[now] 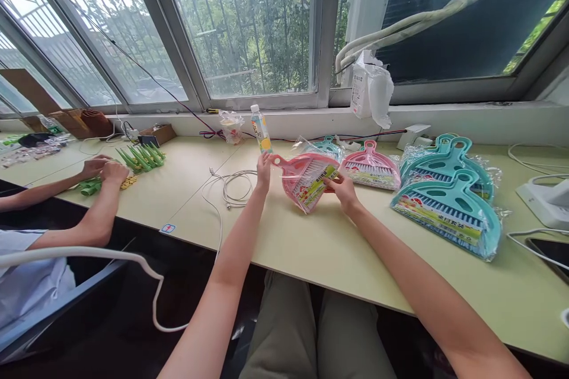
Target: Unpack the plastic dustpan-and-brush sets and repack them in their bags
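Between my two hands a pink dustpan and brush set (306,180) is held tilted above the table, with a yellow-green label and white bristles. My left hand (264,170) is closed at its handle end, by the ring-shaped loop. On the other side, my right hand (343,188) grips the wide edge near the label. Just behind it lies another pink dustpan set (371,169) in clear wrap. Several teal dustpan sets (448,216) are piled to the right, wrapped in clear plastic. Part of one more teal set (328,145) shows behind the held one.
A drink bottle (261,130) stands near the window wall. A coiled white cable (237,188) lies left of my left hand. At far left, a co-worker's hands (106,170) handle green pieces (142,157). A white power strip (544,201) and a phone (551,251) lie at right.
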### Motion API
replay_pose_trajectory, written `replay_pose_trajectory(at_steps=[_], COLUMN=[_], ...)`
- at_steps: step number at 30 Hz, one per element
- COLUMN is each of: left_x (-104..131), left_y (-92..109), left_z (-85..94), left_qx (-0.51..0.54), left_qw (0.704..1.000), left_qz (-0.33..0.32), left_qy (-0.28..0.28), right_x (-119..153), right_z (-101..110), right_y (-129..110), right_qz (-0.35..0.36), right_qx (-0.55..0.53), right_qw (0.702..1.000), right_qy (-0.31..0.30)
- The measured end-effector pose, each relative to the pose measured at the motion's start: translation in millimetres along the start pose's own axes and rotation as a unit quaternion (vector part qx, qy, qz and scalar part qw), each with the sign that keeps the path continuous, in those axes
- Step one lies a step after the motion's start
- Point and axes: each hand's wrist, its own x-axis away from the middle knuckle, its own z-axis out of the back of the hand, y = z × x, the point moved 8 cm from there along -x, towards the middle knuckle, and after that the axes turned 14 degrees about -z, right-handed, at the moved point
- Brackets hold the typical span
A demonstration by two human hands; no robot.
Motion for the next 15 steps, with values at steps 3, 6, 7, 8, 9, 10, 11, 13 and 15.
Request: replay_pose_trajectory(at_steps=[3, 6, 7, 8, 9, 10, 11, 13, 15], left_x=[-3.8, -4.0, -3.3, -2.8, -2.8, -3.3, -4.3, -7.6, -10.7], left_y=[17.6, 14.0, 9.4, 3.9, -1.7, -6.7, -10.6, -14.7, -15.5], left_z=[6.2, -8.2, -12.3, -14.6, -14.5, -12.1, -7.7, 5.1, 18.3], left_qx=[-0.098, -0.105, -0.101, -0.098, -0.097, -0.094, -0.090, -0.081, -0.082], left_qw=[0.992, 0.984, 0.981, 0.980, 0.981, 0.983, 0.986, 0.992, 0.995], left_qz=[-0.078, -0.078, -0.065, -0.046, -0.026, -0.006, 0.010, 0.025, 0.028], left_qy=[-0.020, -0.124, -0.150, -0.166, -0.169, -0.160, -0.142, -0.090, -0.047], right_x=[4.5, 9.6, 10.8, 11.7, 12.2, 12.4, 12.3, 11.7, 10.4], right_z=[-6.9, -15.6, -17.2, -18.0, -17.9, -17.2, -16.0, -12.9, -8.9], right_y=[-3.9, -2.9, -2.7, -2.8, -3.3, -4.1, -5.3, -8.3, -10.6], right_qz=[-0.016, -0.040, -0.045, -0.048, -0.049, -0.049, -0.046, -0.037, -0.027], right_qx=[0.033, 0.053, 0.057, 0.058, 0.060, 0.063, 0.066, 0.071, 0.072], right_qw=[0.998, 0.995, 0.994, 0.993, 0.993, 0.993, 0.993, 0.993, 0.994], right_qy=[-0.041, -0.079, -0.085, -0.089, -0.090, -0.090, -0.090, -0.089, -0.083])
